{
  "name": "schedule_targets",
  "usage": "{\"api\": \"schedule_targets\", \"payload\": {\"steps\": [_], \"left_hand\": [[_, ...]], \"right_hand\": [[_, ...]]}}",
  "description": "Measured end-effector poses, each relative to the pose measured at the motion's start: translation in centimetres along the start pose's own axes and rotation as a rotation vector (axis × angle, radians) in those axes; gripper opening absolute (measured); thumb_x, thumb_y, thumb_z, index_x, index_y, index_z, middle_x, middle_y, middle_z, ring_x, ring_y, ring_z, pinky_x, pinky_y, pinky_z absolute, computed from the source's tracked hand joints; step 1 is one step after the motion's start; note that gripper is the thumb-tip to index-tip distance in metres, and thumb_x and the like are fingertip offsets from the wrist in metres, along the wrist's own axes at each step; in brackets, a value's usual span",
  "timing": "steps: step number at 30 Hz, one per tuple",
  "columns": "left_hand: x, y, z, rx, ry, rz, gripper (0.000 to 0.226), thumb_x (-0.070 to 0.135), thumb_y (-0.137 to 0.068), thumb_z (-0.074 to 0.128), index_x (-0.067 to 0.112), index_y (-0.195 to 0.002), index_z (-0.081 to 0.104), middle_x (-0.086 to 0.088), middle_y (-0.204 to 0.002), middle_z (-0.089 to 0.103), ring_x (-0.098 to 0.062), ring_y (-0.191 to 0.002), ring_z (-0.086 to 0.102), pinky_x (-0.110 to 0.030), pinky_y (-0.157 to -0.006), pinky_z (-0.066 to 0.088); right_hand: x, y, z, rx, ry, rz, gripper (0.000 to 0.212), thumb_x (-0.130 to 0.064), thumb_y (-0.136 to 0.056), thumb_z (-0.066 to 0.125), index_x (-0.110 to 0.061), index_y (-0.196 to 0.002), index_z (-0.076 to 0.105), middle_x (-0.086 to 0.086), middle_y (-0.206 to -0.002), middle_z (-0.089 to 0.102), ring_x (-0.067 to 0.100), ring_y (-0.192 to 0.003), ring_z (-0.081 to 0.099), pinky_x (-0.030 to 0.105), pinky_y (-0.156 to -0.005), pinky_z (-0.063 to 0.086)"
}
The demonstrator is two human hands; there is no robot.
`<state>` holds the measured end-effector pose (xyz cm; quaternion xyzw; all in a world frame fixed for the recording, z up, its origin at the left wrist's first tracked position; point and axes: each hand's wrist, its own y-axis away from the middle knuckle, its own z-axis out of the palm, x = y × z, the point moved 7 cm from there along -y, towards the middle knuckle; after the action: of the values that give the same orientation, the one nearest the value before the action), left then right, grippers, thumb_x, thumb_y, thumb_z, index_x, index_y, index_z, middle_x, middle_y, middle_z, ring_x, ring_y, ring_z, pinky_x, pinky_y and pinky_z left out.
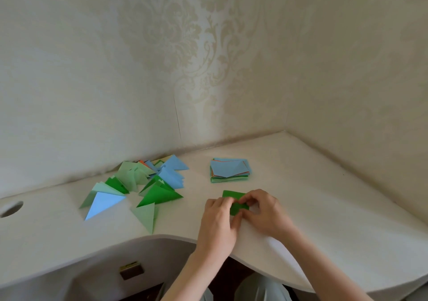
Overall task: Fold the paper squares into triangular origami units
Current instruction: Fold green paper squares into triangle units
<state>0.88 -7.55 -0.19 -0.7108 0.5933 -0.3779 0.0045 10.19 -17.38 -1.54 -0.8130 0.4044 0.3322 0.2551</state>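
The green paper [236,202] lies flat on the tabletop [312,196], so the crease can be pressed sharp; the left hand [218,218] pinches its near edge and the right hand [262,210] pinches the fold; the unfolded stack [230,170] waits at 12 o'clock, the finished triangles [139,184] at 9 o'clock.

Soft, even daylight | faint shadows | wide-angle bending at edges | slightly soft focus, perhaps compression

Probably a home, damask wallpaper [185,45], white corner desk [301,184]
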Motion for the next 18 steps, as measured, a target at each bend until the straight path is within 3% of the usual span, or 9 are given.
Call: {"api": "schedule_targets", "payload": {"steps": [3,6,8,11,14,18], "left_hand": [[-0.5,-0.1,-0.4,-0.015,0.01,0.003,0.032,0.041,-0.082,0.066,0.02,-0.106,0.062,0.01,-0.096,0.061,-0.011,-0.094,0.049,-0.018,-0.078,0.04],[-1.2,-0.4,-0.9,-0.072,-0.033,0.027,0.049,0.055,-0.073,0.068,0.025,-0.111,0.06,0.014,-0.102,0.059,-0.006,-0.097,0.048,-0.015,-0.081,0.038],[-1.5,-0.6,-1.4,-0.103,-0.009,0.05,0.046,0.052,-0.074,0.07,0.025,-0.111,0.06,0.015,-0.103,0.058,-0.003,-0.097,0.049,-0.011,-0.08,0.035],[-2.2,-0.8,-2.1,-0.137,0.034,0.079,0.033,0.041,-0.077,0.071,0.026,-0.106,0.063,0.015,-0.1,0.061,-0.002,-0.094,0.054,-0.012,-0.079,0.04],[-3.4,-0.6,-2.5,-0.186,0.056,0.106,0.027,0.036,-0.08,0.071,0.028,-0.105,0.064,0.017,-0.102,0.063,0.0,-0.095,0.056,-0.018,-0.084,0.044],[-4.8,-0.4,-3.8,-0.127,0.03,0.107,0.02,0.021,-0.084,0.07,0.026,-0.102,0.067,0.014,-0.093,0.066,-0.002,-0.09,0.058,-0.022,-0.082,0.047]], "right_hand": [[0.0,0.1,-1.3,0.069,-0.066,-0.001,0.034,0.001,-0.074,0.058,-0.032,-0.079,0.062,-0.008,-0.084,0.066,0.009,-0.079,0.059,0.017,-0.068,0.046],[-0.4,0.5,-2.1,0.048,-0.009,-0.084,0.051,0.011,-0.066,0.046,-0.03,-0.093,0.06,-0.016,-0.095,0.063,0.004,-0.091,0.054,0.006,-0.07,0.037],[-0.9,0.8,-1.7,-0.034,0.068,-0.16,0.061,0.007,-0.059,0.042,-0.03,-0.105,0.058,-0.022,-0.104,0.059,0.003,-0.1,0.05,0.007,-0.079,0.033],[-1.5,0.9,-0.6,-0.151,0.197,-0.251,0.069,-0.005,-0.057,0.04,-0.034,-0.119,0.051,-0.029,-0.117,0.051,-0.002,-0.116,0.041,0.024,-0.096,0.03],[-2.0,0.8,0.2,-0.172,0.304,-0.291,0.06,-0.01,-0.067,0.046,-0.035,-0.122,0.047,-0.03,-0.119,0.049,-0.005,-0.119,0.037,0.025,-0.098,0.026],[-3.0,0.6,0.5,-0.043,0.313,-0.375,0.035,-0.024,-0.078,0.054,-0.035,-0.111,0.055,-0.03,-0.098,0.057,0.001,-0.107,0.048,0.029,-0.091,0.033]]}}
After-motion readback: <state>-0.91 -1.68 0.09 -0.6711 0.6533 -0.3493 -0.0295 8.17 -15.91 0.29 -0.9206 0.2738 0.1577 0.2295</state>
